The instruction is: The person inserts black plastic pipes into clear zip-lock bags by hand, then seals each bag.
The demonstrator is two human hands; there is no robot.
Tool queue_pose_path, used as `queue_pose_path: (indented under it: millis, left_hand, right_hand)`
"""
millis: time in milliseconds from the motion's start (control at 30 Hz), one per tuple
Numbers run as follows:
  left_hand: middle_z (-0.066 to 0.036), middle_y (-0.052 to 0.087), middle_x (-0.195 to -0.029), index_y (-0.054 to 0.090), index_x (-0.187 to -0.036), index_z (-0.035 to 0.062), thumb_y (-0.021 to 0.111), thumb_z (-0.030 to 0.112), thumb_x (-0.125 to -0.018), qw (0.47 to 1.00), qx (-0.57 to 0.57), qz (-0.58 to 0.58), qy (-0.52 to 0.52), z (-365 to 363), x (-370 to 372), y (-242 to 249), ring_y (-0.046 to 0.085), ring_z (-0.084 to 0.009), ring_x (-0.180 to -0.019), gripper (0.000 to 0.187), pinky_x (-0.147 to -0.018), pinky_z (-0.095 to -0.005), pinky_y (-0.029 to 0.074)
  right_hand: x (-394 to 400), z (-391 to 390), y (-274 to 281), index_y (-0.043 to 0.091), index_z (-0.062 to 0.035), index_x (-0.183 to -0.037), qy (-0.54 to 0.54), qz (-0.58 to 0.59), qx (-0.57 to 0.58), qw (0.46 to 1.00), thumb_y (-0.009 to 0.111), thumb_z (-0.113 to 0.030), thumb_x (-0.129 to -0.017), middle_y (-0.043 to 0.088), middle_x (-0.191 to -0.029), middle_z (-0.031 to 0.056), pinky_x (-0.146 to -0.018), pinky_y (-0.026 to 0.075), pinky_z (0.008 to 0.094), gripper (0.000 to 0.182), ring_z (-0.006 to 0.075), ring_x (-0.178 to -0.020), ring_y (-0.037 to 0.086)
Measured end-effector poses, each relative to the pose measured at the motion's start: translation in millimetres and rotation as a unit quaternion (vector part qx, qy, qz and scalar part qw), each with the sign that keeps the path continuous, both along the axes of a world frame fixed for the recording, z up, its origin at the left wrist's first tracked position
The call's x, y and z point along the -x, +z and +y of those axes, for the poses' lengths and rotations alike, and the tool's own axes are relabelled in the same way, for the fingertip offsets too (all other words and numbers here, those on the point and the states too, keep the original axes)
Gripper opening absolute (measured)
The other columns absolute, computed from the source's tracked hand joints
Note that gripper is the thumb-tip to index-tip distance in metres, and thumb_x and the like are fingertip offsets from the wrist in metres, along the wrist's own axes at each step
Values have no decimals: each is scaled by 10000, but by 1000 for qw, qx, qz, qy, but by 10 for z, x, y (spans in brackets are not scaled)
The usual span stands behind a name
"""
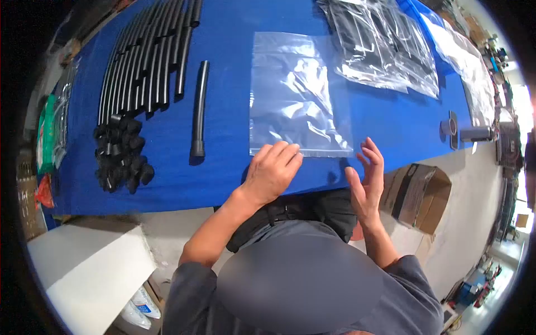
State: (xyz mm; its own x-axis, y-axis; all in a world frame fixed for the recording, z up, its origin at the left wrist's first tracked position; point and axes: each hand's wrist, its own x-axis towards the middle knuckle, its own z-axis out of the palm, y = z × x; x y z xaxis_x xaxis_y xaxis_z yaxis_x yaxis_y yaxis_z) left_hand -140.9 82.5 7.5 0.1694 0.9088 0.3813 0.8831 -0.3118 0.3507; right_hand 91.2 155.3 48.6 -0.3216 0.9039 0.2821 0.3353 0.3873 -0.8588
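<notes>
A clear plastic bag lies flat on the blue cloth in front of me. My left hand is at its near edge, fingers bent and closed together on that edge. To the right, my right hand is raised beside the bag's near right corner, with thumb and fingers apart and nothing between them. Left of the bag lies a single black tube with a black cap on its near end.
Several black tubes lie in rows at the far left, above a pile of black caps. Filled clear bags lie at the far right. A phone-like device on a stand is at the right edge. Below stands a cardboard box.
</notes>
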Motion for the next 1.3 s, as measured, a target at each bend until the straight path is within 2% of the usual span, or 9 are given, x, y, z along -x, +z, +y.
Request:
queue_pose_path:
  millis: [67,167,300,500,567,767,800,933,1300]
  left_hand:
    - [-98,683,-1212,723,-1125,56,765,186,-835,999,-37,18,21,93,-29,57,643,-276,-1082,321,-878,-412,516]
    - [-88,701,-1166,735,-1064,54,758,187,-844,996,-64,27,51,207,-44,240,654,-265,-1049,258,-851,-401,520]
    - [-92,709,-1122,704,-1026,48,728,161,-867,998,-35,53,-8,276,45,46,660,-258,-996,196,-810,-384,519]
    - [-113,698,-1098,649,-927,13,679,73,-868,998,44,-47,-14,-35,-285,204,665,-272,-931,90,-754,-423,540]
    - [-141,701,-1154,680,-1048,3,728,58,-860,986,95,-131,-45,-198,-415,232,685,-331,-1017,202,-846,-411,567]
    - [-167,622,-1380,697,-1246,62,761,243,-870,992,81,-37,-91,-28,-293,272,553,-388,-1319,422,-1101,-522,446]
    - [-156,600,-1424,700,-1244,59,758,305,-865,989,91,-47,-106,-78,-319,137,494,-383,-1384,455,-1153,-564,375]
    - [-177,593,-1421,649,-1254,-10,772,210,-857,987,94,-61,-113,-301,-510,86,536,-372,-1351,470,-1131,-492,429]
    - [-192,614,-1352,683,-1144,-16,779,301,-797,998,44,-30,-32,-375,-615,37,529,-354,-1334,480,-1145,-502,392]
  right_hand:
    - [-230,-258,-96,563,29,-1265,-75,117,224,965,686,-55,-967,631,-1259,175,-946,549,349,333,237,-1118,655]
    - [-344,-251,-62,571,32,-1251,38,186,491,850,657,-101,-996,691,-1064,145,-778,588,317,300,197,-900,693]
    - [-264,-290,-133,590,44,-1230,81,164,574,798,609,-174,-1037,699,-1012,138,-721,584,312,292,188,-857,691]
    - [-229,-331,-206,596,36,-1253,122,169,577,790,575,-304,-1073,697,-1076,139,-739,583,308,385,177,-895,689]
    - [-230,-340,-260,638,31,-1191,141,137,582,789,562,-372,-1075,707,-1068,143,-724,588,312,426,179,-895,697]
    - [-146,-420,-432,649,30,-1118,114,143,573,799,599,-403,-1053,712,-1007,127,-669,591,313,441,190,-841,710]
    - [-134,-430,-478,649,25,-1097,92,162,591,785,614,-401,-1045,708,-1000,112,-671,588,309,431,178,-858,702]
    - [-165,-485,-495,663,-11,-1086,85,199,590,778,640,-357,-1034,705,-986,79,-685,584,295,351,152,-846,689]
    - [-384,-525,-371,623,-4,-1097,-27,218,576,787,626,-166,-1031,700,-963,126,-708,592,330,175,203,-798,699]
